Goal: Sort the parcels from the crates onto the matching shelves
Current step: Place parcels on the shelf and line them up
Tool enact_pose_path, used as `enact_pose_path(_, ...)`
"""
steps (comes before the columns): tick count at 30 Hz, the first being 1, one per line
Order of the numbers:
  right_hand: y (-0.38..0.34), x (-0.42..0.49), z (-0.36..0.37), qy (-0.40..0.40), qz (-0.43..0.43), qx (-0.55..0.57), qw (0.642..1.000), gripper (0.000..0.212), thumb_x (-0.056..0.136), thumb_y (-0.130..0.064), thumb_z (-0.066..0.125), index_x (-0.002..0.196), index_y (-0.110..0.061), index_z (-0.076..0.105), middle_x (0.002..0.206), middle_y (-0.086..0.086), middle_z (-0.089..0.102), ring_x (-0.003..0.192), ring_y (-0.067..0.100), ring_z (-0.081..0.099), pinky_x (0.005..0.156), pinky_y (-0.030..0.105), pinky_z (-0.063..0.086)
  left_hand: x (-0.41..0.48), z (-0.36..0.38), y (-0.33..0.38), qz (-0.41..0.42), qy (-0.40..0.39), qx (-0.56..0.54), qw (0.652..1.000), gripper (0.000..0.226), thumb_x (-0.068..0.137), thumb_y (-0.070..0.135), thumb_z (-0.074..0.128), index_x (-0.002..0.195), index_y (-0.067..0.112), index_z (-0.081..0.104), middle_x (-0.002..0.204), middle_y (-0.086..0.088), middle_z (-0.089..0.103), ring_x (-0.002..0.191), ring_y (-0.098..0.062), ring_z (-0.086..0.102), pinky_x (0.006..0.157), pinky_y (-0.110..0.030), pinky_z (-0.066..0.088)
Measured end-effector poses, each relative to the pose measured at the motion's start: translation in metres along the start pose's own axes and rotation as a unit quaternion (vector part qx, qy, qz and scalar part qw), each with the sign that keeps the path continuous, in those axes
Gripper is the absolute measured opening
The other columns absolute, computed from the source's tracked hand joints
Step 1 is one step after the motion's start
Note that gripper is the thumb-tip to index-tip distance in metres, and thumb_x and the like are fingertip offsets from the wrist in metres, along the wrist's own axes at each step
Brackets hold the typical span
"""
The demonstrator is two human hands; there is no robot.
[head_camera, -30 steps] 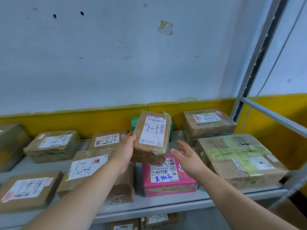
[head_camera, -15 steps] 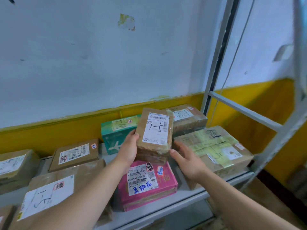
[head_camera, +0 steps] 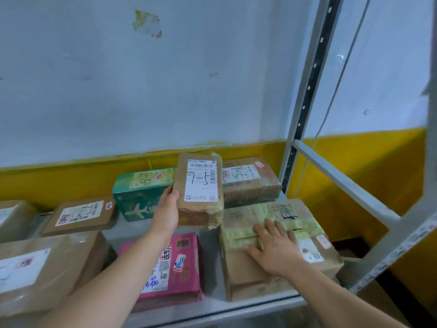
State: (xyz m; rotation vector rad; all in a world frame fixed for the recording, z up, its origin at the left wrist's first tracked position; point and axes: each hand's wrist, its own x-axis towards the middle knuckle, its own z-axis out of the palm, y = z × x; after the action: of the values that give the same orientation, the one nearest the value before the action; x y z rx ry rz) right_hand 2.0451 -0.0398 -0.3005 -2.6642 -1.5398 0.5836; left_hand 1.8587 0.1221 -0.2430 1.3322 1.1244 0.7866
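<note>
Moved right hand (head_camera: 275,250) off parcel (head_camera: 199,190); pressing flat, fingers apart, on box (head_camera: 246,275). Gripping parcel in left hand (head_camera: 165,210) alone. Probably clearing room.

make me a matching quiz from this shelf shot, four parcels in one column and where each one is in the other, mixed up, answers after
Column one
1 small brown parcel
2 pink parcel
3 teal box
4 big taped box

Column two
a under the flat right hand
b at the back, by the yellow wall band
c held up by the left hand
d flat on the shelf, the left forearm crossing above it

Pairs: 1-c, 2-d, 3-b, 4-a
</note>
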Motion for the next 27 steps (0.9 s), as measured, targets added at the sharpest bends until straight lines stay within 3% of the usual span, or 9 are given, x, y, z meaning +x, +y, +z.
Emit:
enact_pose_path(5,0.000,0.029,-0.011,-0.010,-0.018,-0.011,1.000,0.079,0.096,-0.069,0.029,0.160,-0.029,0.006,0.168,0.007,-0.006,0.154,0.029,-0.007,0.123,0.049,-0.001,0.011,0.002,-0.001,0.004,0.039,-0.003,0.999,0.026,0.095,0.043,0.035,0.106,0.047,0.058,0.118,0.008,0.067,0.113,-0.021,0.060,0.104,-0.051,0.042)
enact_pose_path(8,-0.007,0.045,-0.014,-0.014,-0.030,-0.021,0.999,0.080,0.095,-0.071,0.028,0.160,-0.029,0.006,0.167,0.007,-0.008,0.153,0.030,-0.008,0.123,0.048,-0.002,0.020,0.000,0.007,0.008,0.063,-0.012,0.998,0.027,0.104,0.030,0.030,0.117,0.042,0.050,0.117,0.007,0.061,0.113,-0.019,0.056,0.104,-0.043,0.040)
enact_pose_path(11,-0.012,0.056,-0.016,-0.014,-0.032,-0.026,0.999,0.082,0.093,-0.073,0.030,0.159,-0.030,0.007,0.167,0.005,-0.009,0.153,0.030,-0.009,0.123,0.050,-0.002,0.036,-0.004,0.012,0.007,0.072,-0.014,0.997,0.033,0.104,0.033,0.029,0.132,0.043,0.044,0.131,0.005,0.057,0.122,-0.021,0.052,0.109,-0.051,0.036)
enact_pose_path(16,-0.017,0.073,-0.020,-0.010,-0.043,-0.014,0.999,0.085,0.088,-0.079,0.031,0.158,-0.034,0.011,0.168,0.003,-0.008,0.153,0.027,-0.013,0.122,0.053,-0.004,0.058,-0.008,0.016,-0.008,0.071,-0.029,0.997,0.029,0.104,0.034,0.028,0.126,0.047,0.043,0.132,0.006,0.055,0.125,-0.022,0.049,0.110,-0.055,0.033)
enact_pose_path(18,-0.019,0.078,-0.018,-0.012,-0.046,-0.020,0.999,0.092,0.083,-0.086,0.024,0.159,-0.037,0.005,0.167,0.002,-0.010,0.152,0.027,-0.016,0.121,0.053,-0.006,0.062,-0.007,0.013,-0.013,0.072,-0.030,0.997,0.034,0.104,0.034,0.029,0.133,0.045,0.042,0.135,0.007,0.054,0.127,-0.022,0.047,0.111,-0.054,0.032)
enact_pose_path(22,-0.015,0.080,-0.011,-0.005,-0.066,-0.041,0.997,0.124,0.048,-0.093,-0.008,0.158,-0.038,0.000,0.167,-0.002,-0.008,0.152,0.026,-0.018,0.120,0.053,-0.010,0.062,-0.006,0.009,-0.007,0.076,-0.012,0.997,0.038,0.105,0.032,0.029,0.141,0.037,0.040,0.125,0.010,0.051,0.118,-0.015,0.044,0.104,-0.037,0.030)
enact_pose_path(27,-0.005,0.070,-0.007,-0.003,-0.094,-0.058,0.994,0.129,0.043,-0.095,-0.015,0.158,-0.039,0.001,0.167,-0.003,-0.006,0.153,0.024,-0.016,0.121,0.051,-0.009,0.058,-0.010,0.003,-0.006,0.075,-0.009,0.997,0.039,0.104,0.032,0.029,0.142,0.034,0.040,0.129,0.007,0.054,0.123,-0.017,0.045,0.107,-0.041,0.030)
